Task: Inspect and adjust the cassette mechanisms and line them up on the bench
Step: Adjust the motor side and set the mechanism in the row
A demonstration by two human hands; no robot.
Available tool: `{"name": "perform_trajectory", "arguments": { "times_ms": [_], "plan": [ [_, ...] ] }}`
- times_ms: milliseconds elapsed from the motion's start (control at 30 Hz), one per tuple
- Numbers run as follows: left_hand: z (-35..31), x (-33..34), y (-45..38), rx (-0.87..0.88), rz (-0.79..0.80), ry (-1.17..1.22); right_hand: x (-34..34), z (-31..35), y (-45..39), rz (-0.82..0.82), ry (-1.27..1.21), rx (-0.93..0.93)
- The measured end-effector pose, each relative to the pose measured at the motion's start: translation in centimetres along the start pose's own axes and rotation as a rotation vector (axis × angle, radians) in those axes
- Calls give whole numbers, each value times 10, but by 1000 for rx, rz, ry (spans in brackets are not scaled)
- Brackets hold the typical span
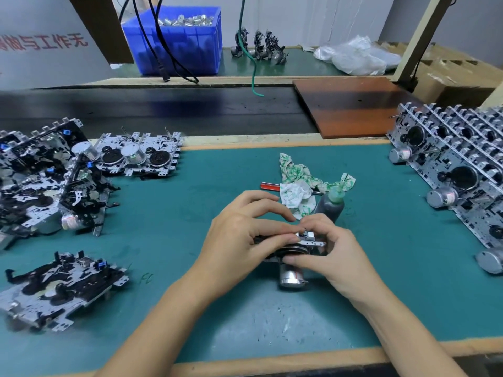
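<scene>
A cassette mechanism (292, 270), metal with a silver motor hanging below, is held on edge above the green bench mat (163, 219). My left hand (245, 235) grips its left side, fingers curled over the top edge. My right hand (332, 248) grips the right side, thumb under the flywheel, fingertips on the top bracket. A row of mechanisms (457, 170) stands leaning at the right. A loose heap of mechanisms (46, 180) lies at the left, one flat mechanism (138, 156) behind it, another (60, 287) at the near left.
A stained rag (299, 186), a red pen (269, 186) and a dark bottle with a green cap (330, 205) lie just beyond my hands. A black conveyor belt (163, 107), a brown board (351, 104), a blue parts bin (177, 39) and plastic bags (356, 55) are farther back.
</scene>
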State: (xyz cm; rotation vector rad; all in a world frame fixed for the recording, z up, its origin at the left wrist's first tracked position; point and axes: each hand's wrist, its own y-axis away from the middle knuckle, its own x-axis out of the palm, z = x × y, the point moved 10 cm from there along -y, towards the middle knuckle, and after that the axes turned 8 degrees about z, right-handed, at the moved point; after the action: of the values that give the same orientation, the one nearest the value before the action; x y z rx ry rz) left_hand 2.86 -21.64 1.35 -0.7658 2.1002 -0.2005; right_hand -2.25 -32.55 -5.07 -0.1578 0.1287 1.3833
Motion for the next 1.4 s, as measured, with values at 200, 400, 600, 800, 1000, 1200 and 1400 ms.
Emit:
{"name": "perform_trajectory", "arguments": {
  "times_ms": [200,400,600,800,1000,1200,1400],
  "plan": [
    [1,-1,1,-6,-4,-13,-15,16,15,-108,500,-113],
    [0,0,-1,7,9,-8,-18,18,31,-176,774,-199],
    [0,2,-2,1,29,12,-15,23,30,-79,819,-201],
    [9,-14,9,-31,8,54,-31,43,29,-137,574,-231],
    [34,-42,40,-195,-211,88,-16,62,17,-128,527,-301],
    [44,-39,52,-264,-235,194,-7,59,-4,86,522,-218],
    [44,-39,50,-278,-297,226,10,59,-10,222,760,-224]
  ]
}}
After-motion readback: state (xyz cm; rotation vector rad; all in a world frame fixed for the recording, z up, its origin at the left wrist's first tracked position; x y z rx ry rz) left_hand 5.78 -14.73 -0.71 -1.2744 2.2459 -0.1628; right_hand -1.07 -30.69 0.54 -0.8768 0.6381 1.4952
